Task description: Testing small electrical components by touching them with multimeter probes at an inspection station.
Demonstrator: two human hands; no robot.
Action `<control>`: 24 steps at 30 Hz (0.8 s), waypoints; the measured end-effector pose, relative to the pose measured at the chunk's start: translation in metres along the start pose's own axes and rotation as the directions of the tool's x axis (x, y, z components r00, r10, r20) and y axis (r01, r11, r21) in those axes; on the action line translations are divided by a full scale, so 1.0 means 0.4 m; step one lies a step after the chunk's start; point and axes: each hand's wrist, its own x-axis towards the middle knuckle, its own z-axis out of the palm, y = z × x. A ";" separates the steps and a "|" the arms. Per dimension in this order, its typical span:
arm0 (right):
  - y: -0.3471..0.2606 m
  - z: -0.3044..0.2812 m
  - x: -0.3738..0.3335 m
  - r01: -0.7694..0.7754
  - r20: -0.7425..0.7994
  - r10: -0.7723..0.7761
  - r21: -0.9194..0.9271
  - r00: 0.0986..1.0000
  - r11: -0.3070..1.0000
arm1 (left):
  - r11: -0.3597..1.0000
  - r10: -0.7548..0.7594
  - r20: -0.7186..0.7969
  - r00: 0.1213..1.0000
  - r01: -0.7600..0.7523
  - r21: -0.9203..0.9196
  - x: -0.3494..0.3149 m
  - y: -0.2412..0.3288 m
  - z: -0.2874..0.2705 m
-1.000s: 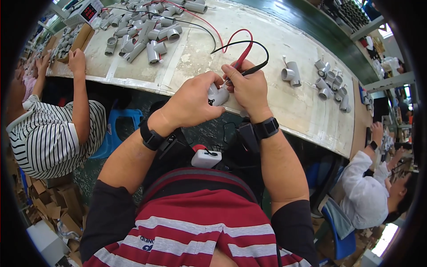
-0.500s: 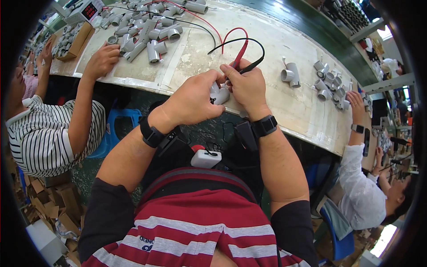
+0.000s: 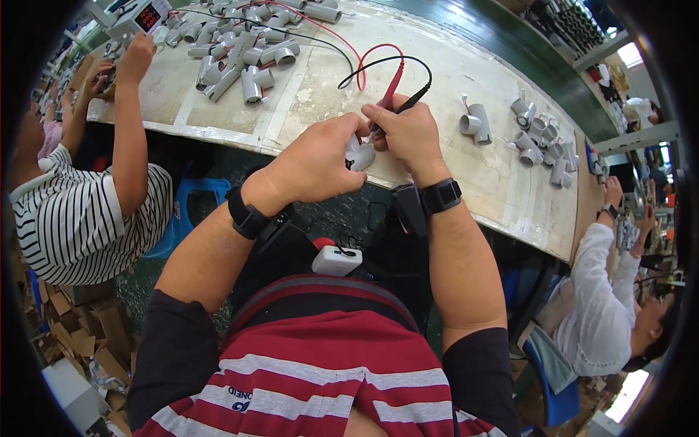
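- Because the pale-grey, smooth-looking tubular fitting [image 3: 360, 159] is held at the near edge of the worn, cream-coloured worktop [image 3: 309, 91], a slackened grip could drop it off that edge.
- The left hand [image 3: 309, 164] curls thumb and fingers around the fitting.
- The right hand [image 3: 408, 138] pinches two slim, tapered probes, one red [image 3: 394, 84] and one black [image 3: 413, 100], tips angled at the fitting; exact contact is too small to tell.
- With both probes in one pinch, a finger slip could let the tips touch each other or skid.
- A snag on the thin, looped red cable [image 3: 381, 46] or black cable [image 3: 404, 57] could pull the tips aside.
- Worktop surface: blotched, scuffed, with pale strips.
- Similar branched, hollow grey fittings [image 3: 253, 85] lie heaped at upper left.
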 end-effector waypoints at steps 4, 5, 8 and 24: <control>0.000 0.003 0.000 -0.002 -0.008 0.002 0.006 1.000 1.000 | 1.000 -0.007 -0.004 1.000 0.007 0.004 0.001 0.000 0.000; 0.001 0.005 -0.004 0.005 -0.022 -0.005 -0.002 1.000 1.000 | 1.000 -0.003 -0.005 1.000 0.003 -0.003 0.002 -0.001 0.001; 0.007 0.012 -0.019 0.042 -0.040 -0.042 0.000 0.998 0.999 | 1.000 0.003 -0.007 1.000 -0.003 -0.019 0.002 -0.002 -0.001; 0.063 0.026 -0.026 0.308 -0.137 -0.323 -0.123 0.936 0.944 | 0.986 0.130 -0.134 0.982 -0.143 -0.086 -0.018 -0.006 0.008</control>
